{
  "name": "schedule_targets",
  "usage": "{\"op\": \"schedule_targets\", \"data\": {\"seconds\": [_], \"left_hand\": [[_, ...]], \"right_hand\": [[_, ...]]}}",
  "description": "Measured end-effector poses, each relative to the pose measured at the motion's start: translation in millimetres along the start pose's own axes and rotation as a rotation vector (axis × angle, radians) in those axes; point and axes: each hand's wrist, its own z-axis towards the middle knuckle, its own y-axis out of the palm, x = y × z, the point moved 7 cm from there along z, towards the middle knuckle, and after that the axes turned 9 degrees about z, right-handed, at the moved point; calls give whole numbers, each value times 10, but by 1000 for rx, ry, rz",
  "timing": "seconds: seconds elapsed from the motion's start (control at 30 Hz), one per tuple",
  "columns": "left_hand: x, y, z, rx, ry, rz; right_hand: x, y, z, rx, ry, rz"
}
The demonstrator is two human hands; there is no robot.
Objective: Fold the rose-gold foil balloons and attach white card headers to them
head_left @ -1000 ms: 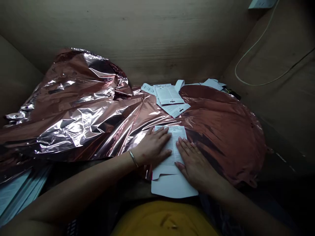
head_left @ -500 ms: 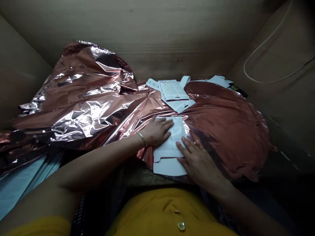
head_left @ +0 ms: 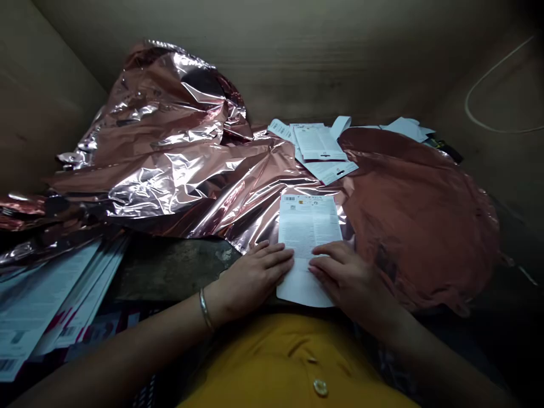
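A white printed cardboard packet lies flat on the pink foil, its barcode end away from me and its plain flap toward my body. My left hand rests palm down with fingers stretched, its fingertips on the packet's left edge near the fold. On the other side my right hand touches the packet's right edge, fingers slightly bent and apart, the thumb side toward the flap. Neither hand grips anything. Crumpled shiny pink foil balloons spread under and left of the packet.
Several similar packets are piled behind. A flatter pink foil balloon covers the right side. More printed cards are stacked low at the left. A wooden wall closes off the back, and a white cable hangs at right.
My left hand has slid from the packet's printed face down to its left edge, nearer my body. My right hand has shifted down toward the fold. The view has turned slightly left.
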Motion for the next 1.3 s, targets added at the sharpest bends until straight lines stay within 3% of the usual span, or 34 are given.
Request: {"op": "schedule_targets", "data": {"seconds": [0.1, 0.2, 0.4, 0.5, 0.7, 0.9, 1.3], "left_hand": [[-56, 40, -22, 17, -36, -39], [-75, 4, -42, 32, -19, -63], [6, -26, -57, 22, 33, -14], [57, 7, -23, -12, 78, -16], [63, 41, -5, -49, -9, -2], [101, 21, -7, -37, -42, 11], [121, 9, 18, -16, -21, 35]], "right_hand": [[128, 124, 80, -64, 89, 146], [197, 192, 70, -85, 145, 122], [-25, 236, 5, -91, -32, 69], [-42, 239, 5, -58, -7, 61], [-57, 234, 15, -78, 27, 57], [-27, 196, -12, -208, 24, 100], [-47, 172, -12, -202, -79, 76]]}}
